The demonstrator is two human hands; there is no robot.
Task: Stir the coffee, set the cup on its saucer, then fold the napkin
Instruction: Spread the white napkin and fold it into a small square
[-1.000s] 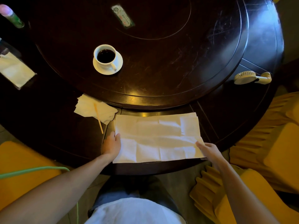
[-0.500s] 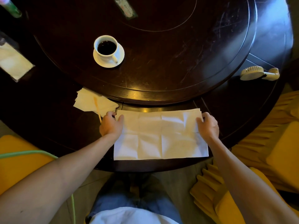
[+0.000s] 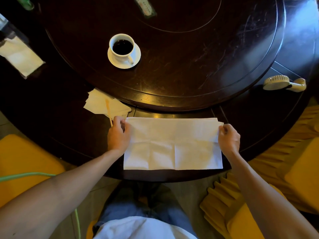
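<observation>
A white napkin (image 3: 172,144) lies spread on the near edge of the dark round table (image 3: 172,83). My left hand (image 3: 118,135) pinches its far left corner, and my right hand (image 3: 228,138) pinches its far right corner; the far edge is lifted a little off the table. The white cup (image 3: 122,46) with dark coffee stands on its saucer (image 3: 137,56) on the raised turntable, beyond my left hand. A wooden stirrer (image 3: 108,109) rests on a small pile of napkins (image 3: 101,104) just left of the spread napkin.
A small cream hand fan (image 3: 284,82) lies at the right. A packet of tissues (image 3: 20,56) sits at the far left. Yellow chairs (image 3: 284,169) stand on both sides, and a green cable (image 3: 25,175) crosses at the left.
Both hands moved from the napkin's near corners to its far corners and gripped them. The far edge has come up off the table.
</observation>
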